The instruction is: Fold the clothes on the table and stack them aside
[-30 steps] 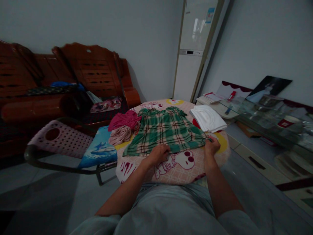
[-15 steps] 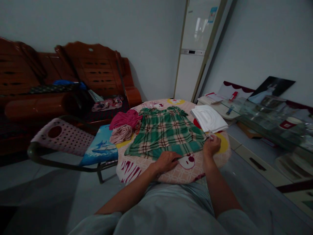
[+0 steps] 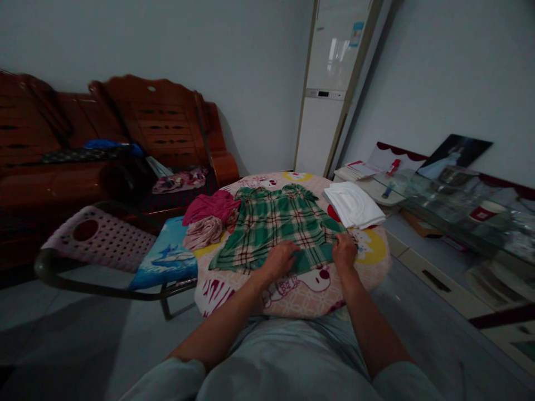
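A green plaid garment (image 3: 280,220) lies spread over the round table (image 3: 259,298) with its patterned cloth. On the garment's near edge rests my left hand (image 3: 281,259), its fingers bent and drawn together on the fabric. My right hand (image 3: 345,252) is at the garment's lower right corner, fingers closed on the fabric there. To the left sit a crumpled magenta cloth (image 3: 212,208) and a crumpled pale pink cloth (image 3: 203,233). Folded white cloth (image 3: 354,204) lies at the table's right side.
A chair (image 3: 100,238) with a blue cushion (image 3: 169,253) stands at the left, before a wooden sofa (image 3: 156,120). On the right is a glass-topped cabinet (image 3: 451,209) holding a paper cup (image 3: 487,210). A tall white appliance (image 3: 320,133) stands behind.
My right hand has moved left and inward with the garment's right corner. My left hand has shifted slightly up onto the garment, its fingers more bent. The view has shifted slightly.
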`<state>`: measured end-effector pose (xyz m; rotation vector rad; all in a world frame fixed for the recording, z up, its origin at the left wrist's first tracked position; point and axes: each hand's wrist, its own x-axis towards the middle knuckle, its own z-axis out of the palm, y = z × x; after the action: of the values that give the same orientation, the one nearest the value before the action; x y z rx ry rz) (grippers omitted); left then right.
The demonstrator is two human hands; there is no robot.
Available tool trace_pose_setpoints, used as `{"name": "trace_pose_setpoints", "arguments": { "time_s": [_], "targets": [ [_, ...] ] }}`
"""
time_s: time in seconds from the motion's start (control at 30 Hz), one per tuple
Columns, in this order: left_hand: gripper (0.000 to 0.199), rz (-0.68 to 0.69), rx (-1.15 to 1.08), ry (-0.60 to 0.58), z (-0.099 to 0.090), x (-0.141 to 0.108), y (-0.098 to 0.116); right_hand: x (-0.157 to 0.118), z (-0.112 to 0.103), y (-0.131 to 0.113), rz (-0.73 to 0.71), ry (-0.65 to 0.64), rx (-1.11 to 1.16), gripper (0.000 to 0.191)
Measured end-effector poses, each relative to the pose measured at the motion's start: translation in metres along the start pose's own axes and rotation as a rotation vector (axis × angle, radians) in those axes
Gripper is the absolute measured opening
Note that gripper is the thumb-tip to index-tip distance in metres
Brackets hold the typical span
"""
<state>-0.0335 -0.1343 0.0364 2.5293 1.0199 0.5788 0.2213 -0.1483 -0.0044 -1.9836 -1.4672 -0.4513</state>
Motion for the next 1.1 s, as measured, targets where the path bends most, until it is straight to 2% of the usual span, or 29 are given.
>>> {"name": "trace_pose_setpoints", "arguments": {
  "time_s": [0.13,0.3,0.53,0.67,0.93,1.1],
  "targets": [
    [0.032,-0.131,0.167,-0.009,0.003,0.008,-0.016,0.001,0.008,0.002,-0.026,-0.045,-0.101,0.031],
    [0.024,-0.199,0.186,0.022,0.009,0.012,-0.023,0.006,0.016,0.01,-0.022,-0.089,-0.061,0.032],
    [0.021,-0.207,0.098,0.121,0.012,0.013,-0.028,0.008,0.019,0.018,-0.046,-0.017,0.112,0.023],
    [0.02,-0.196,0.044,0.154,0.012,0.013,-0.031,0.008,0.019,0.02,-0.083,-0.023,0.183,0.021],
    [0.018,-0.219,-0.013,0.173,0.014,0.015,-0.038,0.011,0.017,0.018,-0.039,-0.064,0.101,0.022],
    [0.018,-0.21,-0.038,0.179,0.012,0.014,-0.037,0.009,0.016,0.02,-0.091,-0.047,0.087,0.021]
  ]
}}
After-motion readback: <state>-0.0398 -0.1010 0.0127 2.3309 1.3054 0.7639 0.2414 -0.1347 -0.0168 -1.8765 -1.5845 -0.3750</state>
